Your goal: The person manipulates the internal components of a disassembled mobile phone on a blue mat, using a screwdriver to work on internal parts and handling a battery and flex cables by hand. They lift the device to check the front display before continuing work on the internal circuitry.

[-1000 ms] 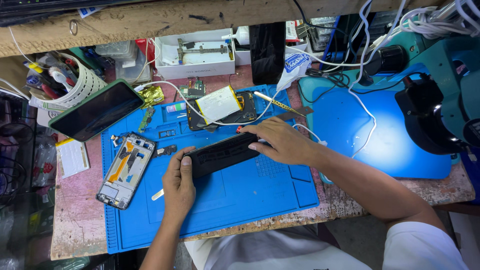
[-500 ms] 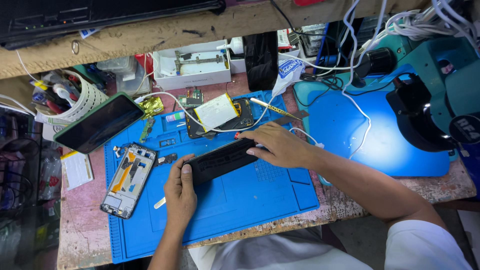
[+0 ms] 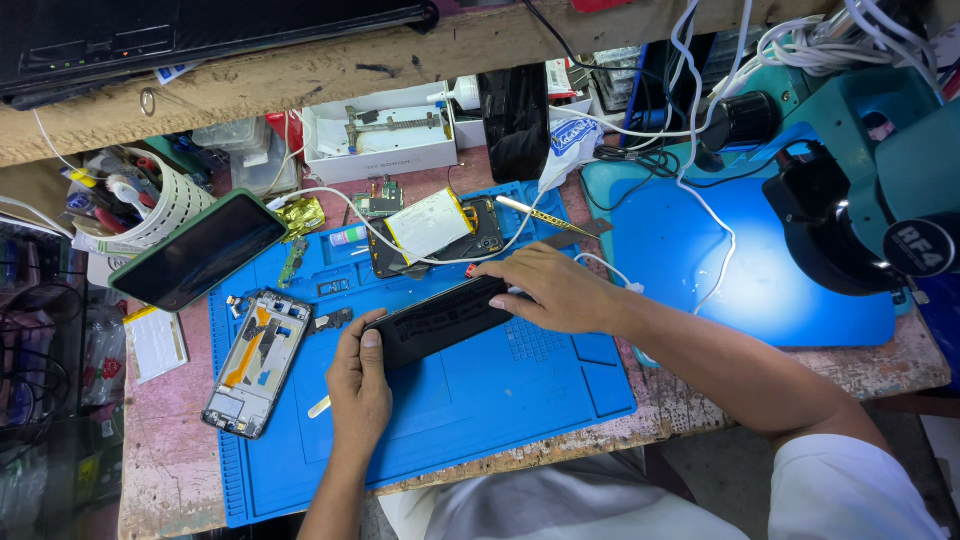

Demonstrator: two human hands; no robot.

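Both of my hands hold a black phone (image 3: 440, 318) that lies tilted over a blue work mat (image 3: 480, 400). My left hand (image 3: 358, 385) grips its near left end, thumb on the top face. My right hand (image 3: 555, 290) covers its far right end, fingers curled over the edge. Left of my left hand lies an opened phone frame (image 3: 257, 360) with its inner parts and an orange flex strip showing. Behind the black phone sits another opened phone with a white battery (image 3: 428, 225) on top.
A phone in a green case (image 3: 200, 250) leans at the mat's back left beside a white holder of tools (image 3: 140, 205). A white box (image 3: 385, 135) stands at the back. A microscope (image 3: 860, 190) lights a blue pad (image 3: 720, 265) at right. White cables (image 3: 700, 215) cross it.
The view has drifted slightly; both hands stay on the black phone in much the same grip, with my left thumb now further onto its face.
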